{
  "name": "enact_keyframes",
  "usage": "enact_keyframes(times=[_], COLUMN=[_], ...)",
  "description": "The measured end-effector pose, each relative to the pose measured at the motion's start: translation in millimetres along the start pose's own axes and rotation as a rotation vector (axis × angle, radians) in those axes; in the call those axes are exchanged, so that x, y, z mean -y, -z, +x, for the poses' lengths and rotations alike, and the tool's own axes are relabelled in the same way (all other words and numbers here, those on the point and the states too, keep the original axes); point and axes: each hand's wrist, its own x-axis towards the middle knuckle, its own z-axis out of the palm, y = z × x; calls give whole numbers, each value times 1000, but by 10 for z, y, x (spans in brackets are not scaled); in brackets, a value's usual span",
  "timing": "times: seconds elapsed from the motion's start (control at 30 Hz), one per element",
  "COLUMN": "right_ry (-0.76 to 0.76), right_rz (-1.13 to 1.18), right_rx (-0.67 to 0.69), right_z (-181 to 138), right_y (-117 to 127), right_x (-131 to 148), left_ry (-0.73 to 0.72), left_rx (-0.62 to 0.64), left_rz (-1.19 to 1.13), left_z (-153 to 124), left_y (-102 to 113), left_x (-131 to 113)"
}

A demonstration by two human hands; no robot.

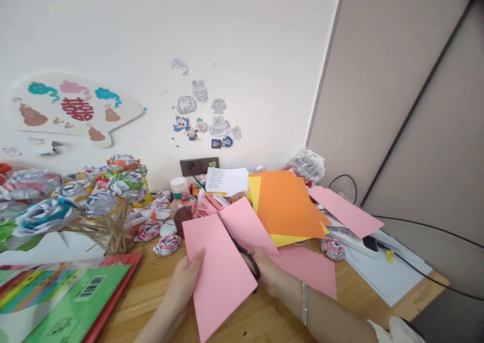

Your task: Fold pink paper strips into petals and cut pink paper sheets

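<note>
A sheet of pink paper (223,277) is pinched in my left hand (187,277), the thumb lying on top near its left edge. My right hand (266,270) is closed around the handles of black scissors (247,260). Their blades run up along the cut between this sheet and a second pink piece (247,224); the blade tips are partly hidden by paper. Whether the two pieces are fully apart at the top I cannot tell. More pink paper (310,270) lies on the table beyond my right wrist.
Orange paper (289,202) over yellow sheets lies behind my hands. A bottle of dark liquid (180,207) and folded paper flowers (166,244) stand left of it. Green packaging (75,297) fills the near left; white sheets (393,275) and black cables (423,270) lie right.
</note>
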Motion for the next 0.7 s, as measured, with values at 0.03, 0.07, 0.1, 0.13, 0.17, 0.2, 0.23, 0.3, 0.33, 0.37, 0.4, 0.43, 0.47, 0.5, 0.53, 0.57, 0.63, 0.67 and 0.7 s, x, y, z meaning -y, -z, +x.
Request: enact_keyframes(times=[0.03,0.07,0.1,0.13,0.17,0.2,0.23,0.3,0.33,0.37,0.4,0.43,0.47,0.5,0.53,0.57,0.63,0.67,0.7], right_ry=[4,-5,-17,-27,-38,-45,-50,-49,-51,-54,-57,-58,-57,-55,-53,-56,-64,-66,-69], right_rz=[10,19,30,45,65,86,106,145,160,168,170,165,156,143,127,108,73,59,45], right_rx=[11,20,23,22,16,0,-19,-49,-59,-62,-64,-63,-67,-71,-77,-87,-92,-90,-87], right_z=[-8,-8,2,18,40,63,84,114,120,122,120,117,114,111,108,106,100,94,85], right_y=[-4,-6,-4,1,9,17,26,41,45,46,46,44,42,39,37,36,34,33,32], right_x=[7,5,-8,-28,-53,-79,-103,-134,-140,-142,-140,-137,-134,-132,-132,-132,-129,-122,-110], left_ry=[1,0,-3,-8,-12,-14,-14,-8,-6,-5,-5,-5,-3,1,7,11,13,10,8], left_rx=[1,2,1,-2,-8,-17,-23,-22,-17,-18,-23,-27,-31,-29,-25,-18,-14,-16,-18], left_rz=[-2,-3,-3,-1,4,10,12,-1,-8,-11,-9,-1,8,15,19,20,18,15,13], left_z=[0,0,0,-1,-2,-4,-7,-18,-25,-32,-39,-45,-49,-52,-54,-55,-56,-57,-58], left_y=[-1,-2,-4,-7,-10,-12,-15,-18,-19,-19,-18,-17,-16,-15,-14,-12,-10,-9,-8], left_x=[7,13,18,21,21,19,13,-7,-19,-32,-45,-56,-64,-71,-75,-77,-80,-82,-84])
